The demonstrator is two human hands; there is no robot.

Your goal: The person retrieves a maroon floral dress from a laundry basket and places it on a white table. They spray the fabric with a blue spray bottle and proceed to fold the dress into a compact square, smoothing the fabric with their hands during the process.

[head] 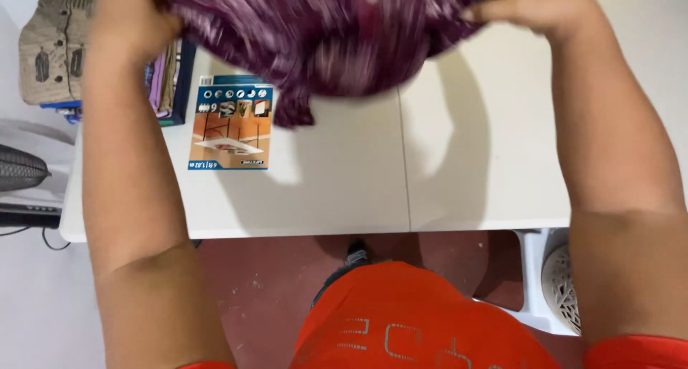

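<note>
A purple patterned cloth [322, 39] hangs blurred above the white folding table [344, 190], stretched between both my hands. My left hand [129, 14] grips its left edge at the top left of the view. My right hand [534, 7] grips the right edge at the top right. The lower part of the cloth droops toward the tabletop, near the table's centre seam.
A printed label sticker [231, 129] sits on the table's left half. Folded clothes [54, 50] are stacked at the far left corner. A dark fan [18, 168] stands left of the table, a white perforated basket [562, 286] at lower right. Red floor shows below.
</note>
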